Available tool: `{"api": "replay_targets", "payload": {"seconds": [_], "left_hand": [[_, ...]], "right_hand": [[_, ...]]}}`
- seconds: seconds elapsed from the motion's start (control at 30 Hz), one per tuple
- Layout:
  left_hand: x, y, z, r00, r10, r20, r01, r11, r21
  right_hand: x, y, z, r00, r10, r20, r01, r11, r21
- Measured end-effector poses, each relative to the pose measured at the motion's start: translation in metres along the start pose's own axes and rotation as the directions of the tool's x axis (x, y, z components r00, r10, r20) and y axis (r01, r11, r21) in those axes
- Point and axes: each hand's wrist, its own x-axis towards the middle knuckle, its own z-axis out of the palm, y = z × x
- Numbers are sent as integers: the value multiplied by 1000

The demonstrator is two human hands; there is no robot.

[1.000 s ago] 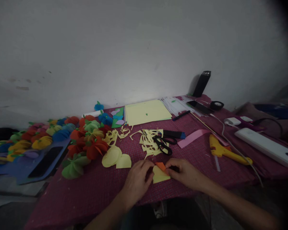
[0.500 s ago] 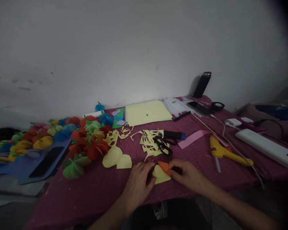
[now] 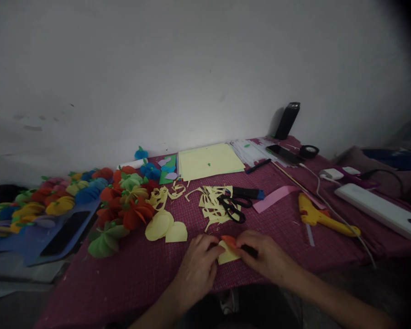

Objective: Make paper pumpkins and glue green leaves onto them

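Two bare hands meet near the front edge of the bench (image 3: 130,283), over a small piece of yellow paper (image 3: 229,256) lying on it. Orange paper (image 3: 228,240) sits at its far side, shape blurred. Right hand (image 3: 265,253): fingertips pinching the orange paper. Left hand (image 3: 199,258): fingers curled, tips at the yellow paper's left side; cannot tell whether they pinch or only press. Method, as judged: left hand best steadies the yellow paper flat, pressure light to avoid creases; right hand best guides the orange paper in small moves, gripped near its edge. Scissors (image 3: 227,202) and yellow scraps (image 3: 210,212) lie just beyond; better kept from sliding underneath.
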Motion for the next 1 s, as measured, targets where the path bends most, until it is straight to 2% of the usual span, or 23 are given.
{"api": "replay_targets", "payload": {"seconds": [0.13,0.27,0.5,0.6,0.7,0.8,0.87,1.0], "left_hand": [[-1,1,-1,999,-45,22,45,999,2],[-1,1,-1,995,-101,-19,101,994,-31],[12,5,6,951,-295,-92,294,956,-24],[17,4,11,941,-320,-110,320,947,-20],[14,3,16,958,-260,-123,258,966,-32],[6,2,19,982,-112,-153,114,994,3],[1,1,20,985,-2,-170,12,998,60],[-5,1,20,980,125,-153,-104,985,139]], "right_hand": [[-2,-10,-1,990,-107,93,120,982,-147],[-8,-20,-5,983,-98,157,132,966,-221],[-17,-21,-4,978,-112,177,152,960,-233],[-18,-17,-5,975,-150,166,184,961,-207],[-17,-7,-6,977,-185,102,201,962,-183],[-17,6,-4,987,-141,-73,128,978,-163],[-18,12,-1,984,-100,-145,80,987,-141],[-17,17,0,991,-104,-82,94,989,-115]]}}
